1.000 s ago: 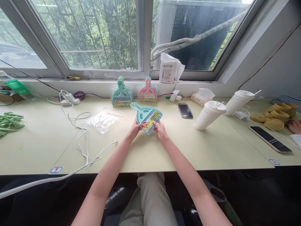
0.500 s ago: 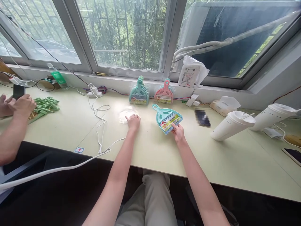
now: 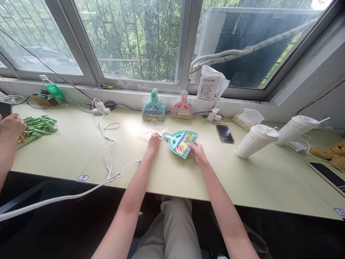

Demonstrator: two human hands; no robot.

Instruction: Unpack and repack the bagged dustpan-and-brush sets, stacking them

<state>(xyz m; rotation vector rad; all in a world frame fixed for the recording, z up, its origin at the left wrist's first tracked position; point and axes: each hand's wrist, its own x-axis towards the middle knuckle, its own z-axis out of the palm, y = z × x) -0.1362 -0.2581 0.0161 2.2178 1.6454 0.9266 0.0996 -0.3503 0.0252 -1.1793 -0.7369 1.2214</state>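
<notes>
In my right hand (image 3: 198,151) is a teal dustpan (image 3: 176,138) with a small brush and a printed label card on its front. My fingers grip its wide edge, and its handle points left. My left hand (image 3: 154,142) is closed on a crumpled clear plastic bag (image 3: 148,132). The tip of the dustpan's handle is right beside that hand, at the bag's right side. Behind stand several teal dustpan sets (image 3: 153,108) in clear wrap and pink dustpan sets (image 3: 182,108).
White cups with straws (image 3: 257,140) and a blurred phone (image 3: 225,133) are to the right. White cables (image 3: 109,144) cross the table at left. Green strips (image 3: 40,126) lie near another person's hand (image 3: 13,126) holding a dark phone. A tissue pack (image 3: 210,84) leans by the window.
My right hand has brought the dustpan left and turned it, so its handle now points at the bag. My left fingers have closed on the bag and moved it slightly. The view has shifted right.
</notes>
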